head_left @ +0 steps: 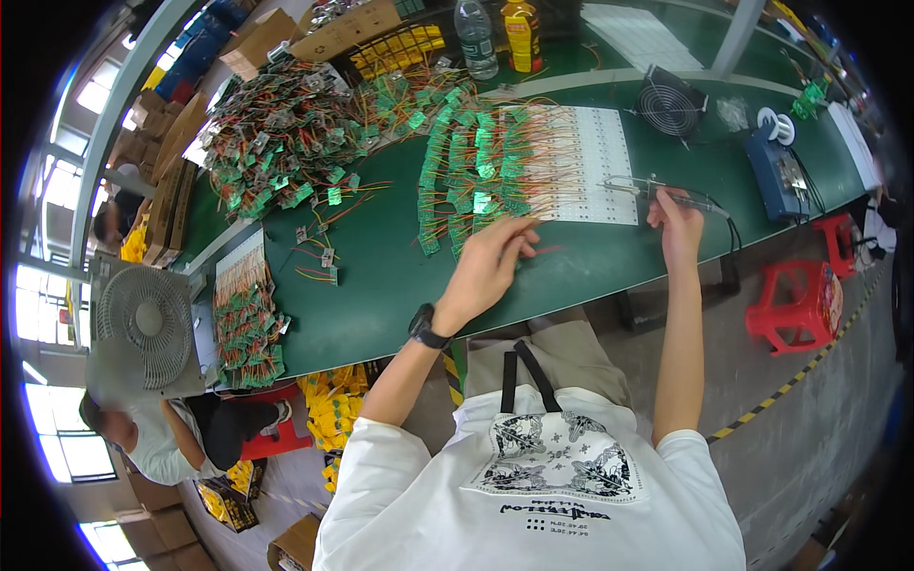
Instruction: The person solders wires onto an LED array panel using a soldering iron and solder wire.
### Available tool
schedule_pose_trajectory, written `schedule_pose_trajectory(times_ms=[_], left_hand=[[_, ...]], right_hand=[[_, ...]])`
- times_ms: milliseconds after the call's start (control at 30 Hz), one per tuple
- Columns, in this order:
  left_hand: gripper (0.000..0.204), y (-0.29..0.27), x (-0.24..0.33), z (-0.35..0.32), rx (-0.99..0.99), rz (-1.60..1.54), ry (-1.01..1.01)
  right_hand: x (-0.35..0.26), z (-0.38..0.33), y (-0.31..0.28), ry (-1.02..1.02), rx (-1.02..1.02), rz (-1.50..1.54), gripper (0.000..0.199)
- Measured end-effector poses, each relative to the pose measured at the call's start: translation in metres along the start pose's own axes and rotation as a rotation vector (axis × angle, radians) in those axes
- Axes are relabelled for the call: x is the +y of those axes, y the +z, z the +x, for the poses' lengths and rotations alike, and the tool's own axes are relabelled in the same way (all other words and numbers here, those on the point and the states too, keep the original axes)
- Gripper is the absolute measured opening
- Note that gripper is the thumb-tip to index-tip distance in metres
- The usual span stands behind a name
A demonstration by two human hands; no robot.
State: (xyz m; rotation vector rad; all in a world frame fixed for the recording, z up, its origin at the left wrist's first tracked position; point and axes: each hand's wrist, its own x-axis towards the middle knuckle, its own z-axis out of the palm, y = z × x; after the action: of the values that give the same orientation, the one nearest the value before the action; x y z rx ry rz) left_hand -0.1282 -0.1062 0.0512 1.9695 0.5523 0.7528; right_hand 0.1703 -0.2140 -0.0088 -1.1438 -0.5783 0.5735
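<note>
My left hand (487,269), with a black watch on its wrist, is closed at the lower edge of the wired boards, thumb and fingers pinched together. A red wire (548,250) sticks out from its fingertips. Rows of small green circuit boards (459,181) with red and yellow wires lie next to it. Their wire ends reach onto a white perforated board (602,143). In my right hand (677,221) is a soldering iron (700,201) with a dark cable. Its metal tip end hangs over the right part of the white board.
A big heap of wired boards (276,133) covers the far left, and another wired panel (243,314) lies nearer. A small black fan (669,105), a solder spool (777,127) and a blue soldering station (776,176) stand right. Bottles (523,36) stand behind. Red stools (795,306) are beyond the table.
</note>
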Motion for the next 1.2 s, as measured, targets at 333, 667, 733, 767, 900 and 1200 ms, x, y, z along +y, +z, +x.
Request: schedule_pose_trajectory(times_ms=[333,667,733,767,900,1200], left_hand=[[0.011,0.042,-0.021,0.051,-0.048,0.741,0.292],[0.007,0.054,-0.051,0.051,0.149,0.510,0.291],[0.007,0.053,-0.052,0.052,0.143,0.489,0.285],[0.008,0.053,-0.053,0.053,0.143,0.477,0.291],[0.008,0.053,-0.053,0.054,0.134,0.487,0.275],[0.008,0.055,-0.059,0.053,0.122,0.526,0.274]], right_hand=[[-0.013,0.012,-0.011,0.181,-0.134,-0.024,0.019],[-0.009,0.000,-0.002,0.063,-0.169,-0.215,0.021],[-0.009,0.000,-0.001,0.072,-0.169,-0.230,0.021],[-0.009,0.001,-0.001,0.067,-0.171,-0.239,0.021],[-0.007,0.000,-0.001,0.040,-0.167,-0.244,0.022],[-0.006,0.000,-0.001,0.034,-0.195,-0.288,0.023]])
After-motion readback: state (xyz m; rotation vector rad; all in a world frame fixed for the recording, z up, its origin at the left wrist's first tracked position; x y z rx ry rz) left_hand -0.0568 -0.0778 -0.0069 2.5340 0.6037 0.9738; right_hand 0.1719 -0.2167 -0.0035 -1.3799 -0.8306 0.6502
